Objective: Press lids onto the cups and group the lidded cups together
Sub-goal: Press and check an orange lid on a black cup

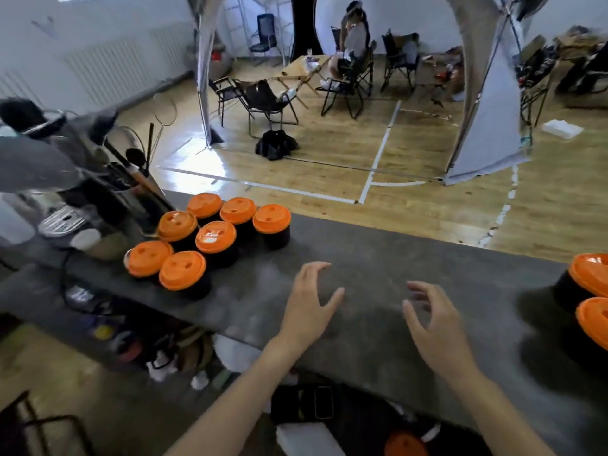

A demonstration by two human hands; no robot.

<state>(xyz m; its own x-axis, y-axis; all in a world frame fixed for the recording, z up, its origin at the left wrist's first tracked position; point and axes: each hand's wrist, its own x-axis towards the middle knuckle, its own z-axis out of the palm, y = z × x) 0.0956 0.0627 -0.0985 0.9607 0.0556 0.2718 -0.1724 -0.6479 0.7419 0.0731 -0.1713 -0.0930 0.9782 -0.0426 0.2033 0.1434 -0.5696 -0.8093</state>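
Hovering over counter [378, 258], left hand [309, 304], right hand [437, 327], both empty, fingers spread, lidded cups [215, 236] grouped well left

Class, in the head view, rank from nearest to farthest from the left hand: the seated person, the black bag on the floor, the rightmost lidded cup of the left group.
1. Rightmost lidded cup, on the counter, ahead-left of the left hand.
2. Black bag, on the floor beyond the counter.
3. Seated person, far back.
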